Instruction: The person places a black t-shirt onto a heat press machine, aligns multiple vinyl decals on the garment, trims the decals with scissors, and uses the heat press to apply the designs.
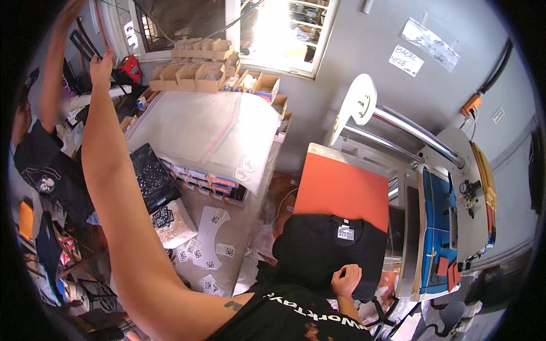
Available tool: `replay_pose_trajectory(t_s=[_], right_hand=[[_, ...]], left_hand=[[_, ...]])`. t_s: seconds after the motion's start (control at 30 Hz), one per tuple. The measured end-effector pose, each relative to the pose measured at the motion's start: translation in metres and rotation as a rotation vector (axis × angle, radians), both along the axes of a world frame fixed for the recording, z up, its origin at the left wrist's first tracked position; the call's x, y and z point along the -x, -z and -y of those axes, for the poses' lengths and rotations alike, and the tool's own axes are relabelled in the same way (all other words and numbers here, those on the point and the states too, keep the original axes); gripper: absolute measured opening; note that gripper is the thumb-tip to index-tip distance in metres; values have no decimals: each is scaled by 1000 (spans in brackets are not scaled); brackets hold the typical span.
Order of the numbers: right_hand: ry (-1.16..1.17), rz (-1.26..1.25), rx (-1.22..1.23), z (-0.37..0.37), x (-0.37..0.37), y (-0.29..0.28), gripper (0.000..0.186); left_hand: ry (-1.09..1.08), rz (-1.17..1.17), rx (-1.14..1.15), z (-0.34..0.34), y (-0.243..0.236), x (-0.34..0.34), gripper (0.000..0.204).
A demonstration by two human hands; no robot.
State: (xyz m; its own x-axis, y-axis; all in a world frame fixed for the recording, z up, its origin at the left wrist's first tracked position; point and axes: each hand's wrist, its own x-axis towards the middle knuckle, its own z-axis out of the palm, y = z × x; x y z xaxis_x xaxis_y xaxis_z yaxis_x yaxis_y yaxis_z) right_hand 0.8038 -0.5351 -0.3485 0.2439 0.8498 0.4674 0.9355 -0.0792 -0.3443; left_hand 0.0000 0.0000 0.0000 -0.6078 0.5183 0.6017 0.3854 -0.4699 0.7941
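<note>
Head view, biggest stuff first: a heat press [475,221] with fat steel rods fills the right side of the frame, and a grey tabletop [239,228] runs from upper center down to lower center-left. Far left there's another person [48,162] in a dark top. A translucent cover [193,122] sits over small drawers at upper center-left. Next down is the black T-shirt [310,250], center-right and a bit low, its collar end lying over the orange pad [342,184]. Cardboard boxes [200,79] line the top of the frame by the window, and a black speckled tray [154,176] is left of center. Now hands: the left hand [102,69] is way up at upper left, fingers bunched by a thin orange cord [100,25], but I can't tell if that grip is actually clamped on it. Right hand [346,279] is lower right of center, over the shirt, fingers curled; can't tell whether the fingertips meet or touch fabric. Smallest bits: printed labels [225,250] scattered lower center-left, plus one white tag [345,232] just below the collar.
</note>
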Motion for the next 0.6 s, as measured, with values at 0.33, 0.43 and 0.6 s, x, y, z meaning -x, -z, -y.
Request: replay_pose_trajectory(t_s=[0.33, 0.43, 0.6], right_hand=[[-27, 10, -14, 3, -3, -3, 14], [-33, -3, -32, 4, -2, -5, 15], [-51, -51, -19, 2, -5, -9, 12]], left_hand=[[1110, 243, -366, 86, -89, -258, 24], [1488, 355, -391, 148, -117, -318, 28], [1163, 247, -380, 250, -132, -400, 31]])
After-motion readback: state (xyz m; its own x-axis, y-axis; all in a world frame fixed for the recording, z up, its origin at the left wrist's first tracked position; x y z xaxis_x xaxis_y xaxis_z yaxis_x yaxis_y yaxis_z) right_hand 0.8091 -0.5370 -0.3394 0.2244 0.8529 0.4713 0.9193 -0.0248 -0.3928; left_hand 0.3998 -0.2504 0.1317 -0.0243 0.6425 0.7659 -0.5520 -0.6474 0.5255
